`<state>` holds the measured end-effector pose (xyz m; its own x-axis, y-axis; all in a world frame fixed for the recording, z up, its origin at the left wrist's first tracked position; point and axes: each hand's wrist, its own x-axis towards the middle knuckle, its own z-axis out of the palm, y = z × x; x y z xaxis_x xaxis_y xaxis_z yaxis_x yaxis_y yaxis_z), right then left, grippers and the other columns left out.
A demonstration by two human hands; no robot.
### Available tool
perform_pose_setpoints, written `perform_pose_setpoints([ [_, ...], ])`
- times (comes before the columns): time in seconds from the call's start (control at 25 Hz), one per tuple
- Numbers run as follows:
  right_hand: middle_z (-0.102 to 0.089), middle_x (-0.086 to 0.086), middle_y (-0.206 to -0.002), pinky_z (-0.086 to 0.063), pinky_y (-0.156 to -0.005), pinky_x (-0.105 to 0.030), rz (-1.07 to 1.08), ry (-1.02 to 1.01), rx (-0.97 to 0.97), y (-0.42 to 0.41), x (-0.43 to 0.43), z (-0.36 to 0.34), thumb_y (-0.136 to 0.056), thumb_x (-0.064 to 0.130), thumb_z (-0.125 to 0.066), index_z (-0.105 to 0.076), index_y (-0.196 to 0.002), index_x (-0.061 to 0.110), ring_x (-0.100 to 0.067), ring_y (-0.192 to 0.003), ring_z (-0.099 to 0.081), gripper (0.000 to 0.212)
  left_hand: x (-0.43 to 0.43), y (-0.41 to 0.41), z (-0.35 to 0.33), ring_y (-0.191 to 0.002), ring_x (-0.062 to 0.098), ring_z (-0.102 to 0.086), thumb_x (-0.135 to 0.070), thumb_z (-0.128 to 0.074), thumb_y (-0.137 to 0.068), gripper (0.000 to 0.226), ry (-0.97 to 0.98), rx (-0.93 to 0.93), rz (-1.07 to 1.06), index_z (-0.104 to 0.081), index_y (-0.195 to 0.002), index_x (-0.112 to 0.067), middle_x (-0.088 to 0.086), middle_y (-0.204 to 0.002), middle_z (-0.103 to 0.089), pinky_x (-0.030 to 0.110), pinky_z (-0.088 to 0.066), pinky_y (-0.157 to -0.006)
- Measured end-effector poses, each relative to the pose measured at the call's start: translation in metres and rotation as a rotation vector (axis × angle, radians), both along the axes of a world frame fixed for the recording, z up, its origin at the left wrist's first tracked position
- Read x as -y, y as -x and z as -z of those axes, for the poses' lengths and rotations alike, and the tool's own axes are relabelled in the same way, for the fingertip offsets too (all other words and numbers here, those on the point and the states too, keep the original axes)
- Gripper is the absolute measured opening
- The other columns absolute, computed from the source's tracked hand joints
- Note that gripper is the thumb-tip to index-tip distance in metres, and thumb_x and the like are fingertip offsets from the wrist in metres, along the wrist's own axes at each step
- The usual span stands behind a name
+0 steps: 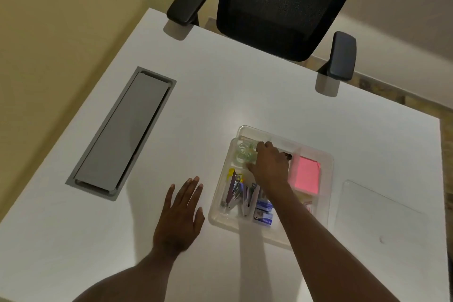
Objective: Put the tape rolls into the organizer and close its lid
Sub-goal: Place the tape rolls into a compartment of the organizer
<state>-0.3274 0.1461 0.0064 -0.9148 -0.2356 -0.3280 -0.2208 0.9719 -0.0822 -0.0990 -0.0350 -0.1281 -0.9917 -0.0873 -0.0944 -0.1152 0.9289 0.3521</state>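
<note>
A clear plastic organizer [327, 162] with several compartments sits on the white desk, its top uncovered. Clear tape rolls [244, 153] lie in its far left compartment. My right hand [270, 164] reaches into the organizer over those rolls, fingers curled down at the compartment; whether it grips a roll is hidden. My left hand [182, 211] rests flat on the desk just left of the organizer, fingers apart and holding nothing. The clear lid [382, 218] lies flat on the desk to the organizer's right.
Staplers [235, 191], blue staple boxes [263, 213] and a pink sticky-note pad [306, 175] fill other compartments. A grey cable hatch [122, 130] is set in the desk at the left. A black mesh chair [282, 7] stands at the far edge.
</note>
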Motion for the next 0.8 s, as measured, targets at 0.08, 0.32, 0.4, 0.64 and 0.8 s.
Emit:
perform_pose_setpoints([
  [0.08, -0.063, -0.007, -0.12, -0.05, -0.089, -0.041, -0.027, -0.017, 0.001, 0.002, -0.001, 0.0, -0.087, 0.046, -0.072, -0.057, -0.126, 0.015, -0.028, -0.109, -0.063, 0.052, 0.0, 0.0, 0.002, -0.167, 0.014, -0.013, -0.046, -0.029, -0.109, 0.065, 0.003, 0.003, 0.001, -0.015, -0.171, -0.028, -0.005, -0.18, -0.011, 0.055, -0.016, -0.135],
  [0.32, -0.068, -0.005, -0.111, -0.048, -0.086, -0.038, -0.063, -0.007, -0.129, 0.011, -0.005, -0.001, -0.088, 0.045, -0.071, -0.067, -0.115, 0.017, -0.027, -0.103, -0.064, 0.039, -0.001, 0.001, 0.005, -0.168, 0.013, -0.01, -0.048, -0.032, -0.109, 0.065, 0.003, 0.028, -0.006, -0.022, -0.17, -0.027, -0.007, -0.18, -0.008, 0.053, -0.012, -0.136],
  [0.4, -0.069, -0.005, -0.109, -0.047, -0.087, -0.038, -0.1, 0.079, -0.181, 0.017, -0.004, -0.001, -0.091, 0.032, -0.069, -0.069, -0.111, 0.016, -0.026, -0.102, -0.063, 0.025, -0.001, 0.0, 0.006, -0.168, 0.013, -0.01, -0.047, -0.032, -0.109, 0.066, 0.0, 0.03, -0.001, -0.019, -0.17, -0.027, -0.007, -0.181, -0.008, 0.052, -0.011, -0.136],
  [0.64, -0.057, -0.001, -0.14, -0.036, -0.108, -0.041, -0.425, -0.005, -0.025, 0.035, 0.002, 0.004, -0.084, 0.01, -0.066, -0.057, -0.137, 0.025, -0.024, -0.128, -0.052, 0.056, -0.001, 0.001, 0.002, -0.167, 0.013, -0.012, -0.049, -0.029, -0.109, 0.064, -0.006, 0.044, -0.006, -0.022, -0.17, -0.028, -0.006, -0.18, -0.011, 0.053, -0.013, -0.136],
  [0.8, -0.048, -0.002, -0.151, -0.03, -0.11, -0.044, -0.595, -0.102, 0.021, 0.045, -0.002, 0.004, -0.087, 0.012, -0.067, -0.054, -0.141, 0.034, -0.025, -0.137, -0.045, 0.059, -0.002, 0.002, -0.002, -0.167, 0.015, -0.017, -0.051, -0.026, -0.109, 0.063, -0.009, 0.057, -0.018, -0.026, -0.168, -0.028, -0.005, -0.179, -0.017, 0.055, -0.017, -0.135],
])
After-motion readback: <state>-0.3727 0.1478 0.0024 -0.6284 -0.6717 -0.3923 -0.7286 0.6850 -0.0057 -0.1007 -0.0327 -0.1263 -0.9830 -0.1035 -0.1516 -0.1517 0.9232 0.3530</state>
